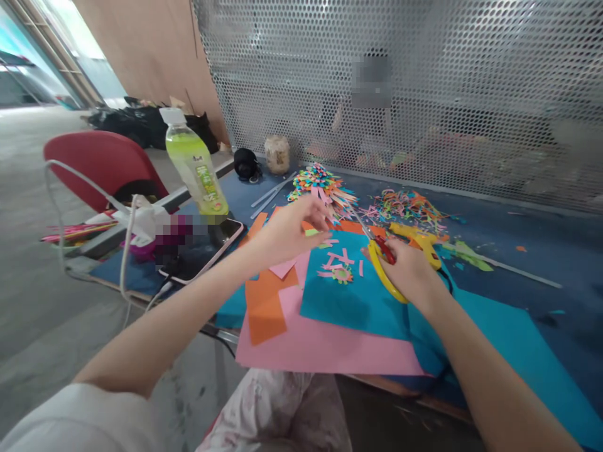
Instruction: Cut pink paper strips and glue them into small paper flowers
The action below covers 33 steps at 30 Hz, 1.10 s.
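Observation:
My right hand [409,270] is closed around a pair of scissors [387,276] with yellow and red handles, their metal blades angled toward the back left. My left hand [299,223] hovers over the left edge of a blue paper sheet [351,311], fingers loosely curved and apart from the thumb, with nothing visible between them. On that sheet lie several pink paper strips [340,257] and a small fringed paper flower [342,274] in green and pink. Just behind the left hand sits a pile of multicoloured fringed paper pieces [318,179].
A yellow glue gun [426,242] lies beyond my right hand, near paper shreds [409,207]. Pink paper [320,351] and orange paper [264,307] lie underneath. At left stand a drink bottle [195,166] and a phone [207,254]. Tweezers [271,196] and a jar [277,155] sit behind.

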Each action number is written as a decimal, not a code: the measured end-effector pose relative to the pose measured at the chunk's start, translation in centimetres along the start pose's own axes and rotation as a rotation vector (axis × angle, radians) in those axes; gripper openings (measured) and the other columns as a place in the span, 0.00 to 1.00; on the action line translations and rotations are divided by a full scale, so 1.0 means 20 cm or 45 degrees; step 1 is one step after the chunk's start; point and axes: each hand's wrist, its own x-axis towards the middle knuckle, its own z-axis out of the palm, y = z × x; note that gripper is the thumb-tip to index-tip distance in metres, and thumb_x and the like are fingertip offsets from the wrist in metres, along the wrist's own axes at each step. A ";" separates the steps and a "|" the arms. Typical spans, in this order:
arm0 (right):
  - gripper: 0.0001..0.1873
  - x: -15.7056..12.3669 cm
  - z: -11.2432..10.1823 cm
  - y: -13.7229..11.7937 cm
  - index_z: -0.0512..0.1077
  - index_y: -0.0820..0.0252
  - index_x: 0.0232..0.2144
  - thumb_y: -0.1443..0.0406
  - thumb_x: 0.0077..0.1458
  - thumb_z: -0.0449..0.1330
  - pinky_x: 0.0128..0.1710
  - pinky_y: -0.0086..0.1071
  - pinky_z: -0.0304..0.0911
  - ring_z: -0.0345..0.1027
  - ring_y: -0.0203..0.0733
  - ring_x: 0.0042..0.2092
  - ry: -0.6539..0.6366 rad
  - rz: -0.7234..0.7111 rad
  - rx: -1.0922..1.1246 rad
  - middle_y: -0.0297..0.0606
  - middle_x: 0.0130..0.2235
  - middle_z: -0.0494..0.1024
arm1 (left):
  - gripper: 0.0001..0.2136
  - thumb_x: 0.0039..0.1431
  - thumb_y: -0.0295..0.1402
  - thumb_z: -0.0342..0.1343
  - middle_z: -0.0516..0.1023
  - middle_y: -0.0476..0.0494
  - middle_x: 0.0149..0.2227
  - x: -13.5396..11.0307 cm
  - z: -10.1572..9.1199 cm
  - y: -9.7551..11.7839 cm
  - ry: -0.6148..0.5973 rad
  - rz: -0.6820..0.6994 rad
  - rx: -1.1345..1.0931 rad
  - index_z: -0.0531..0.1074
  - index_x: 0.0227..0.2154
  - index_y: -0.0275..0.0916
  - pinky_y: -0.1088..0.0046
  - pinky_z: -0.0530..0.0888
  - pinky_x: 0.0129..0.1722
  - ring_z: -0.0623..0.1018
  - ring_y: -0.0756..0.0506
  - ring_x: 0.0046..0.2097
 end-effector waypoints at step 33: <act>0.16 -0.06 -0.02 -0.08 0.63 0.55 0.31 0.50 0.53 0.50 0.26 0.32 0.55 0.66 0.43 0.30 -0.143 0.049 0.145 0.39 0.30 0.73 | 0.16 0.39 0.30 0.65 0.78 0.44 0.30 0.06 0.22 -0.15 0.164 -0.603 -1.361 0.71 0.34 0.34 0.78 0.72 0.27 0.77 0.51 0.29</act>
